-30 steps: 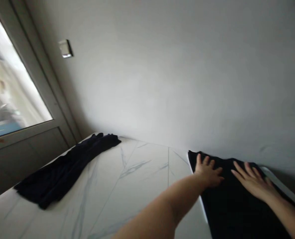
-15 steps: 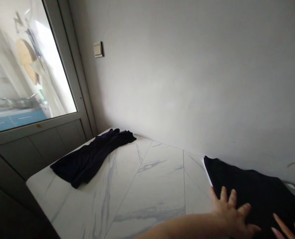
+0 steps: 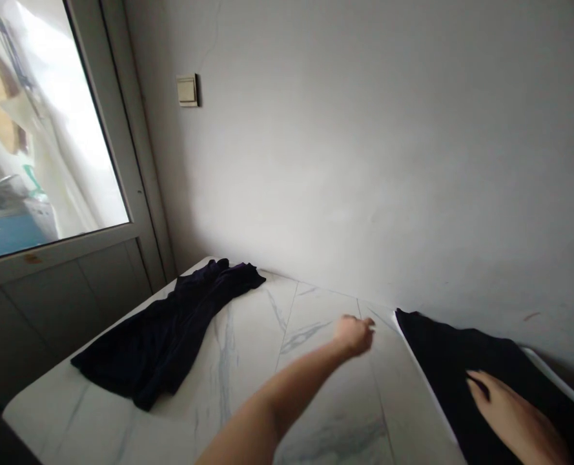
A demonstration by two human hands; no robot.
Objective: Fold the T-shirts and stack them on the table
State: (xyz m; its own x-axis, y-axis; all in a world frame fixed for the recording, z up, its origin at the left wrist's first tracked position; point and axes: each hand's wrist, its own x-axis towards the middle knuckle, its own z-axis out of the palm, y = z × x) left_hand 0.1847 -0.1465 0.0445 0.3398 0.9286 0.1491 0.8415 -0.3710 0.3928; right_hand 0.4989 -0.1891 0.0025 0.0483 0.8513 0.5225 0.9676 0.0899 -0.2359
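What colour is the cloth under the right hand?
The cloth under the right hand is black, with no visible pattern; the head view shows it.

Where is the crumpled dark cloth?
In the head view, the dark cloth lies on the left of the marble table, beside the glass door, left of the person's left hand.

Right hand (image 3: 509,413) flat on black cloth (image 3: 441,349) at table's right edge; left hand (image 3: 354,336) curled over white marble table (image 3: 403,413) (second dark cloth (image 3: 161,342) bunched at left).
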